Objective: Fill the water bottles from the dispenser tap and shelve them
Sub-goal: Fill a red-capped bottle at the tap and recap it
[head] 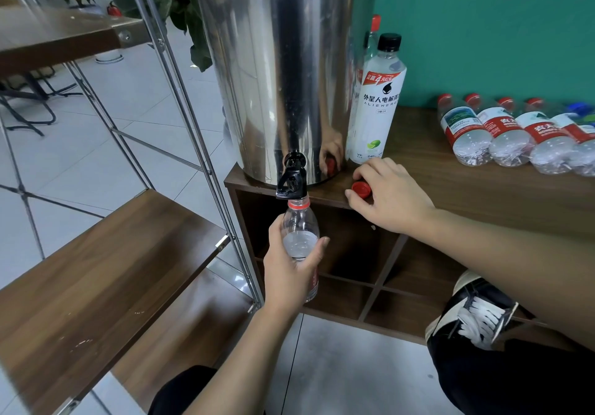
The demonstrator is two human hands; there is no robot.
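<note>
Water bottles are the subject: beside a tall steel dispenser (277, 70) on a brown wooden bench (467, 186), four capped bottles (515, 131) lie in a row at the right, well apart from the black tap (291, 176). Under that tap the left hand (289, 266) holds an uncapped clear bottle (300, 237) upright, fingers curled round its middle; it looks thin-walled, light and easily squeezed, so a gentle mid-body hold seems wise. Right hand (391, 199) fingers pinch its red cap (361, 188) on the bench edge.

One head-worn view looks forward and down, close, seemingly from a crouch.
</note>
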